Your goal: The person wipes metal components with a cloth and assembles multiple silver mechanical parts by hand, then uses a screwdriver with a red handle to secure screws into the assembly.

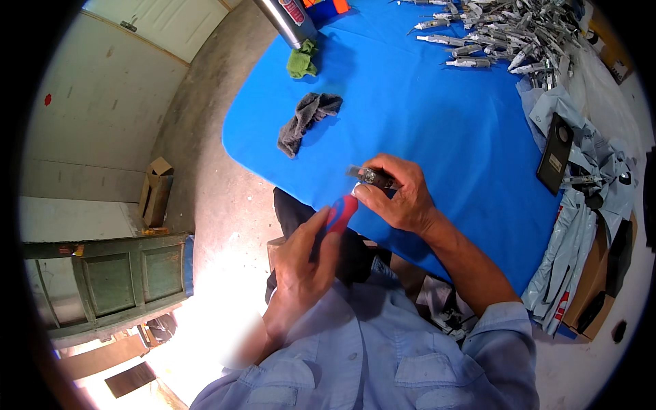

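Observation:
My left hand (304,253) is closed around a tool with a red and blue handle (343,213); its kind does not show. The handle's upper end almost meets a small metal and dark device (367,176), pinched between the thumb and fingers of my right hand (408,198). Part of that device is blurred, and my fingers cover its right end. Both hands are above the near edge of the blue-covered table (437,130). Beyond them lie a crumpled grey cloth (309,121) and a green cloth (302,60).
A steel bottle (285,20) stands by the green cloth. Several slim metal parts are heaped in a pile (509,34) at the far right. Along the right edge are a dark phone-like slab (555,154) and grey plastic bags (564,256). A cardboard box (156,193) sits at left.

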Tool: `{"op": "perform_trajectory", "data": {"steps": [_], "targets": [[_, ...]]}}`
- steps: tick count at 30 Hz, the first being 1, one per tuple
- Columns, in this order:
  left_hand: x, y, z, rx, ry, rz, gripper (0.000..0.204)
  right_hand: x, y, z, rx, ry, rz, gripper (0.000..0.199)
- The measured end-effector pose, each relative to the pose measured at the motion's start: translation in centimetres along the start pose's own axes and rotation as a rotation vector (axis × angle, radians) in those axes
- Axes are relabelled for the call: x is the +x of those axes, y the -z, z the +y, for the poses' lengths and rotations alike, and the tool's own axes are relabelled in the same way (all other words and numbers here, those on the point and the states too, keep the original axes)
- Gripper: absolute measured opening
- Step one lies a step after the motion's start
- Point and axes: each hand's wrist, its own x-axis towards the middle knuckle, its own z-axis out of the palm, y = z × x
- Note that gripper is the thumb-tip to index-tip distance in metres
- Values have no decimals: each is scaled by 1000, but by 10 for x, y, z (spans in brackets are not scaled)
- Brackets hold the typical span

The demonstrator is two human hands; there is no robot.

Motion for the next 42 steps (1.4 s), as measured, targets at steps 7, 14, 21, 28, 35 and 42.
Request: {"op": "perform_trajectory", "data": {"steps": [7, 14, 21, 28, 35, 42], "targets": [[2, 6, 4, -28, 45, -17, 36, 2, 2, 0, -12, 56, 2, 22], [4, 5, -1, 91, -118, 11, 36, 2, 1, -1, -20, 52, -5, 21], [6, 5, 0, 118, -138, 8, 37, 2, 1, -1, -20, 50, -3, 20], [7, 5, 1, 112, -136, 3, 38, 1, 1, 0, -13, 42, -11, 20], [9, 6, 5, 122, -146, 5, 41, 1, 0, 1, 3, 39, -15, 18], [9, 10, 10, 124, -98, -32, 40, 1, -2, 2, 13, 53, 5, 16]]}}
